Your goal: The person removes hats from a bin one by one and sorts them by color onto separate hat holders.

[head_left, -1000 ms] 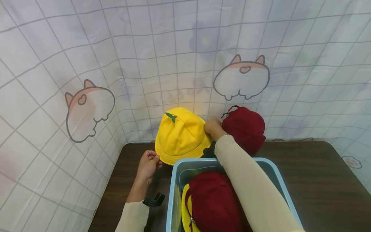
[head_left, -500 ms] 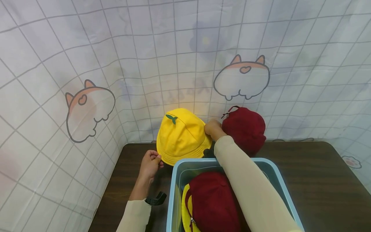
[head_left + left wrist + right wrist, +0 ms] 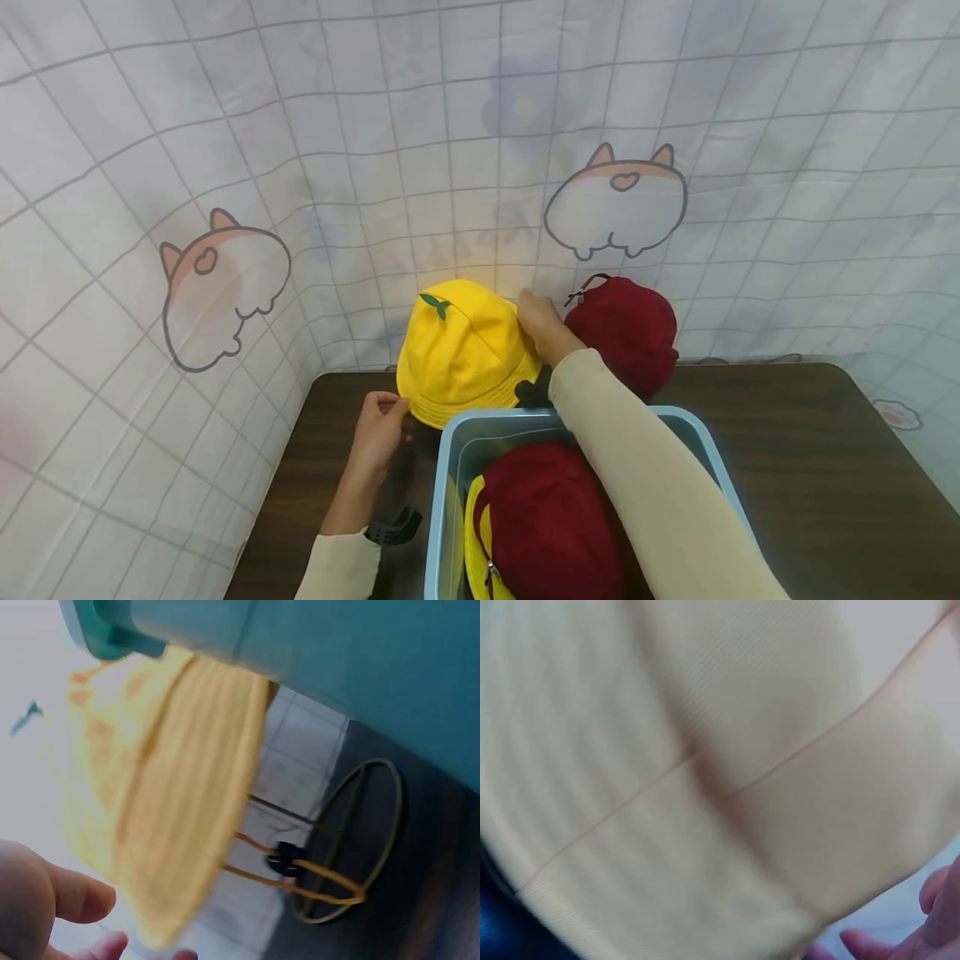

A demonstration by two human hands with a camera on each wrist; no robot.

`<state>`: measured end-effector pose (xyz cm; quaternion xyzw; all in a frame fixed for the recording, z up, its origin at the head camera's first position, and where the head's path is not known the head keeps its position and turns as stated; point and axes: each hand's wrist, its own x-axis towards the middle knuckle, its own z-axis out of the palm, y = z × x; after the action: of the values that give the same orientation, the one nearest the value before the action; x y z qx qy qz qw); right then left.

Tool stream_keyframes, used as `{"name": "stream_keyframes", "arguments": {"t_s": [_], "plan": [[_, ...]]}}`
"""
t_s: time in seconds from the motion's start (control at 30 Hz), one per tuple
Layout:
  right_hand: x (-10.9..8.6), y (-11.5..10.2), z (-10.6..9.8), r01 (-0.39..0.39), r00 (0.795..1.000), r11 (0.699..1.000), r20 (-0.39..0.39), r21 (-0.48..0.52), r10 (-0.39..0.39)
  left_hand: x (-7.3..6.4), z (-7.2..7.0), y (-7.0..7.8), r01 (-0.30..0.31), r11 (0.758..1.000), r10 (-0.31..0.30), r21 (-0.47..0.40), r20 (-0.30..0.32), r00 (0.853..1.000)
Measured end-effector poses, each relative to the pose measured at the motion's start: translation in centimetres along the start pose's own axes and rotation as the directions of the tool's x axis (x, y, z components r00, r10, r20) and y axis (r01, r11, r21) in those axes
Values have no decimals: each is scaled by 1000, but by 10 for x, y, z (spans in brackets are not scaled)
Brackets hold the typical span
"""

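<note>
patience around a soft yellow cloth bucket hat (image 3: 461, 354)

from where i stood, the hat sat behind the pale blue plastic tub (image 3: 448, 492), brim down, and a thin metal wire stand (image 3: 400, 795) seemed to bear it from below. the left hand (image 3: 377, 429) was by the near left edge of the brim, with its fingers loose and grasping nothing; if the thumb touched the cloth, i could not tell. the right hand (image 3: 546, 325) was at the other side, also released, its fingers relaxed just beside the crown.

for settling this hat well, i judged, light touches from both sides would be best, because a strong pull on one edge could tilt it. the dark red fabric cap (image 3: 626, 325), close to the right hand, asked for care as well.

the brim was stitched in many parallel rows, so it looked firmer than the rounded crown, where seams met and a small green sprout (image 3: 437, 306) decorated the top. underneath hung a thin yellow-orange cord (image 3: 330, 874) with a black toggle (image 3: 285, 859), which could probably catch on the wire.
</note>
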<state>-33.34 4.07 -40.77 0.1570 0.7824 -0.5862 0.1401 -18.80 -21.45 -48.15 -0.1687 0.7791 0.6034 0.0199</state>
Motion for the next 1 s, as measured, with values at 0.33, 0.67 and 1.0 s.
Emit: {"name": "stream_keyframes", "arguments": {"t_s": [0.33,0.67,1.0], "plan": [[-68,-75,-19,203,977,963,102,-180,-187,-48,-13,37,-189,954,167,232,110,980],[-143,-94,-38,558,820,689,179,-463,-544,-93,-7,51,-343,879,273,332,239,932],[-192,-56,-57,633,664,233,363,-738,-654,-117,-4,48,-394,827,281,400,313,907]]}}
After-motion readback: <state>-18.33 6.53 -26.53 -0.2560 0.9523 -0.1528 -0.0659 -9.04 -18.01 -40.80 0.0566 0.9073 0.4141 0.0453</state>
